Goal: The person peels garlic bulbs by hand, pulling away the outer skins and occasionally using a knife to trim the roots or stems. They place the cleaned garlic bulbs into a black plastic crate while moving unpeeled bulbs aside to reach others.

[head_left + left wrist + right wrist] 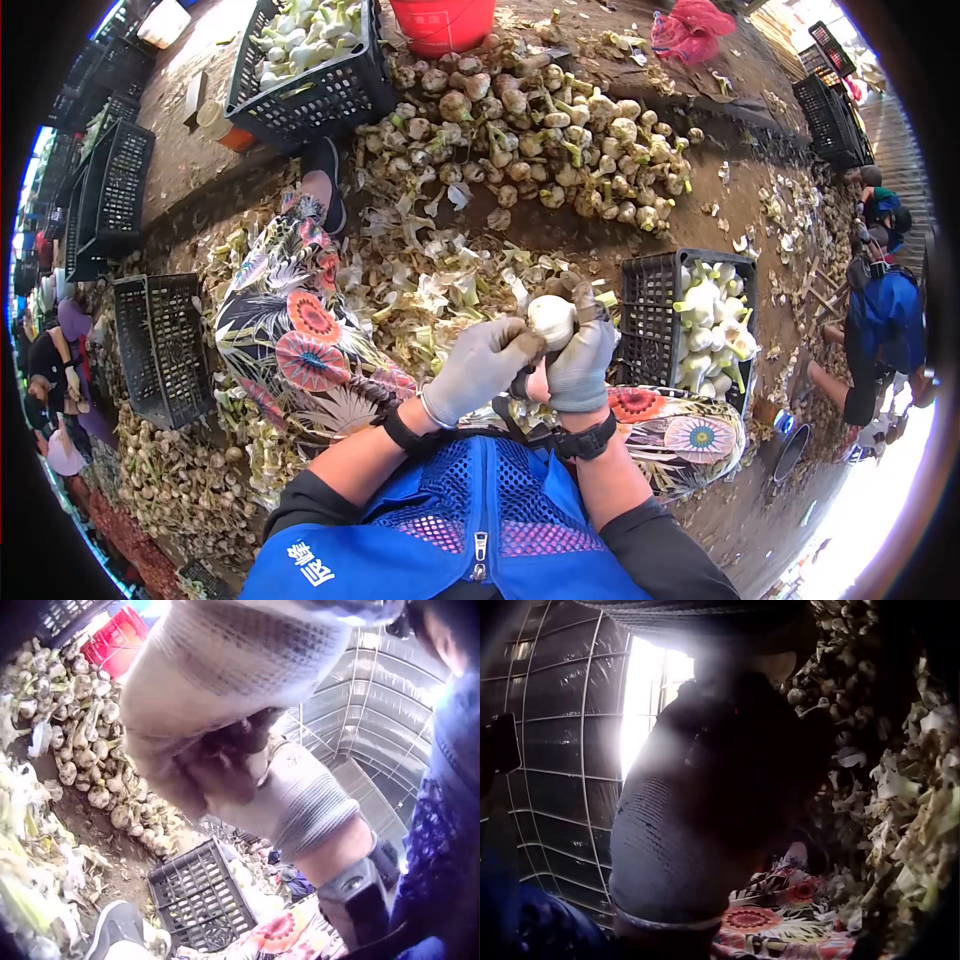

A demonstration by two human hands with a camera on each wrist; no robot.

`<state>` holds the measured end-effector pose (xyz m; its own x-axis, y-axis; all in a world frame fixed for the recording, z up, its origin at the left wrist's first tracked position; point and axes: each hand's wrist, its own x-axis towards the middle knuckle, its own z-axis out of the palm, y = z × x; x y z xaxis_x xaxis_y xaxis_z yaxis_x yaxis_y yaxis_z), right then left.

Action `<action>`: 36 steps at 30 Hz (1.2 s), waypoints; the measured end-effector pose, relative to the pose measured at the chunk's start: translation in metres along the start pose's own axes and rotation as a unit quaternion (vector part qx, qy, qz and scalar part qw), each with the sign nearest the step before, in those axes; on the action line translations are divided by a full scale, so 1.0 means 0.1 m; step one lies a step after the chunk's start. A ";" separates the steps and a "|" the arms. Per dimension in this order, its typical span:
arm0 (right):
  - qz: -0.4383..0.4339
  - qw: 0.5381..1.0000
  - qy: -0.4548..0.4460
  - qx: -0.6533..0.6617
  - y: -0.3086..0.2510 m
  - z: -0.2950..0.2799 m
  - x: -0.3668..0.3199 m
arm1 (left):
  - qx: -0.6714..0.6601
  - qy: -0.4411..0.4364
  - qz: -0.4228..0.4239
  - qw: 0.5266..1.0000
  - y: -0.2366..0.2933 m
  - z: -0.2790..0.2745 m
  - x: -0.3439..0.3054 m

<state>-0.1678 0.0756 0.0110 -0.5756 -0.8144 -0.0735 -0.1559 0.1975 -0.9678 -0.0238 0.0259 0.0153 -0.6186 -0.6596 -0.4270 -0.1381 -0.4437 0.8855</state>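
A pale garlic bulb [552, 320] sits between my two gloved hands in the head view, above my lap. My right hand [583, 362] grips it from the right, with dark, soiled fingertips around its far side. From the left, my left hand [478, 366] has its fingers curled and its thumb against the bulb's lower edge. Seen from the left wrist, the left hand [232, 682] fills the top and the right hand [300, 795] faces it; the bulb is mostly hidden. Deep shadow covers the fingers of the left hand [664, 847] in the right wrist view.
A crate of trimmed garlic [715, 325] stands by my right knee, another full crate [310, 80] at the upper left. Ahead lies a heap of untrimmed bulbs [540, 140], with a red bucket [445, 25] behind. A black crate [163, 350] is left; garlic scraps [430, 290] cover the ground.
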 end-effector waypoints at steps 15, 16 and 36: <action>0.016 0.993 -0.013 0.120 -0.02 -0.29 0.24 | 0.429 -0.009 0.066 0.901 -0.23 -0.29 0.07; 0.133 0.949 0.034 0.283 -0.13 -0.46 0.36 | 0.414 0.003 0.086 0.906 -0.38 -0.34 0.09; 0.141 0.945 -0.170 0.241 1.07 0.33 -0.29 | -0.094 0.028 -0.020 0.995 0.05 -0.22 0.18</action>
<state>-0.1413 0.1024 -0.0979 -0.2364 -0.9104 -0.3395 0.3963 0.2287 -0.8892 -0.0184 -0.0019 0.0080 -0.5715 -0.6686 -0.4758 -0.0113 -0.5734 0.8192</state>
